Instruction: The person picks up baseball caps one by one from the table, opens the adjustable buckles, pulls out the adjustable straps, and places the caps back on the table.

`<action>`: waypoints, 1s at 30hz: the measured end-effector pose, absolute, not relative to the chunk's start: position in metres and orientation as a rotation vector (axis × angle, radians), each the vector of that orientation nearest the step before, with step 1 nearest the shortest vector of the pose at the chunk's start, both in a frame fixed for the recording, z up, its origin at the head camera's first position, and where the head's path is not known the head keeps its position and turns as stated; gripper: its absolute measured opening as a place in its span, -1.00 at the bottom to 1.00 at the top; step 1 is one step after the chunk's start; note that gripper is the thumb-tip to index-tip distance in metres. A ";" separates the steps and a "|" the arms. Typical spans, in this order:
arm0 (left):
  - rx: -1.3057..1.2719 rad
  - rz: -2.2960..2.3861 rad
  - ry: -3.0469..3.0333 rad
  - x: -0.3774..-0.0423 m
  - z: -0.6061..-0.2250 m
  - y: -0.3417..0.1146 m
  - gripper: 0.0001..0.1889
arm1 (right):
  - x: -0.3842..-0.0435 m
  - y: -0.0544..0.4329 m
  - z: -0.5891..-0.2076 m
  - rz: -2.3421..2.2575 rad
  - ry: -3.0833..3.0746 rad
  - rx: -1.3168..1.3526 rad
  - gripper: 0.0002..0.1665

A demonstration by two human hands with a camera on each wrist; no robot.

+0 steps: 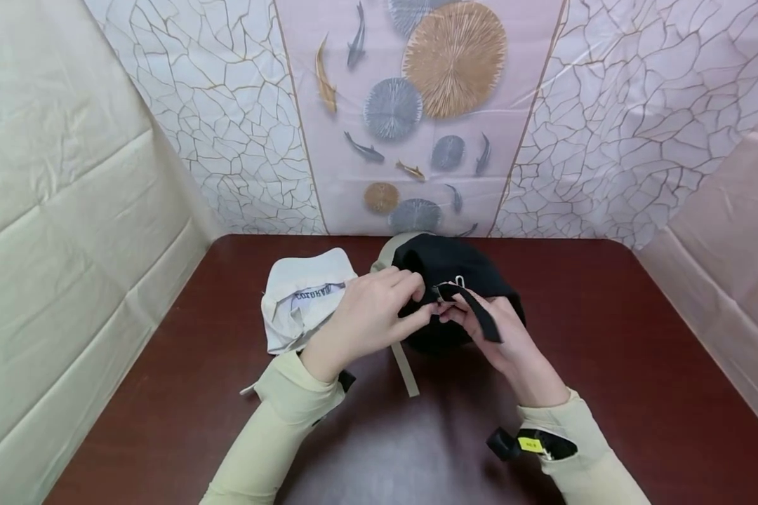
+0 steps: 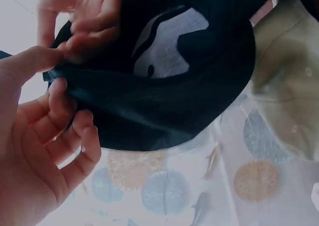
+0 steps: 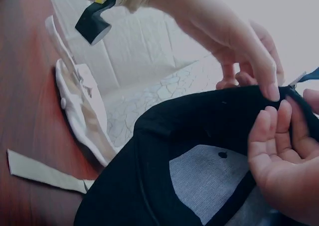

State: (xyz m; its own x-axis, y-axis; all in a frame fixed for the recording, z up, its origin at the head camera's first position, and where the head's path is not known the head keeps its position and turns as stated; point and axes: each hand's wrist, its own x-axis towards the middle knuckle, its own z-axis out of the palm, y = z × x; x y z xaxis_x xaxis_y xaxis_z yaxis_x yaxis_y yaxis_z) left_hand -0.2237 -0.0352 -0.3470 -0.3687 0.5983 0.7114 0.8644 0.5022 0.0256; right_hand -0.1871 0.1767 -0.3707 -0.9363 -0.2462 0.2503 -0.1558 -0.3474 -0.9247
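Note:
A black cap (image 1: 467,263) is held up between both hands, its hollow inside and pale inner lining (image 3: 207,178) showing in the wrist views. My left hand (image 1: 379,301) pinches the cap's back edge between thumb and forefinger, close to a small metal buckle (image 1: 440,291). From the other side my right hand (image 1: 502,333) grips the same edge by the black strap (image 1: 488,324), whose loose end hangs over its fingers. The fingertips of both hands nearly meet at the buckle. Behind the black cap sits a beige cap (image 2: 286,71), partly hidden.
To the left on the dark red table (image 1: 606,337) lies a white cap (image 1: 316,270) with dark lettering. A beige strap (image 1: 406,372) sticks out toward the front below the black cap. Patterned cloth (image 1: 227,119) hangs behind the table's far edge.

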 end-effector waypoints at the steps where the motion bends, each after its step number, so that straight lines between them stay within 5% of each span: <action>1: -1.208 -0.523 -2.092 -0.224 -0.345 -0.036 -0.82 | -0.187 0.177 -0.369 -2.417 1.800 -0.530 -0.61; 14: -1.301 -0.367 -2.039 -0.217 -0.342 -0.035 -0.91 | -0.188 0.175 -0.369 -2.182 1.628 -0.993 -0.65; 30: -1.235 -0.448 -2.017 -0.216 -0.338 -0.040 -0.86 | -0.185 0.174 -0.372 -2.271 1.499 -0.955 -0.67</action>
State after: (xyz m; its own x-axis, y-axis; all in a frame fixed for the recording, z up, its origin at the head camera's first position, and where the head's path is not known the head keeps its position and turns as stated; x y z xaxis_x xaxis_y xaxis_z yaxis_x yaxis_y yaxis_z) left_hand -0.2163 -0.0404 -0.3376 -0.2835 0.6245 0.7277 0.8738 0.4808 -0.0723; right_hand -0.1855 0.1740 -0.3722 -0.7512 -0.5391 0.3809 -0.1381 -0.4359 -0.8893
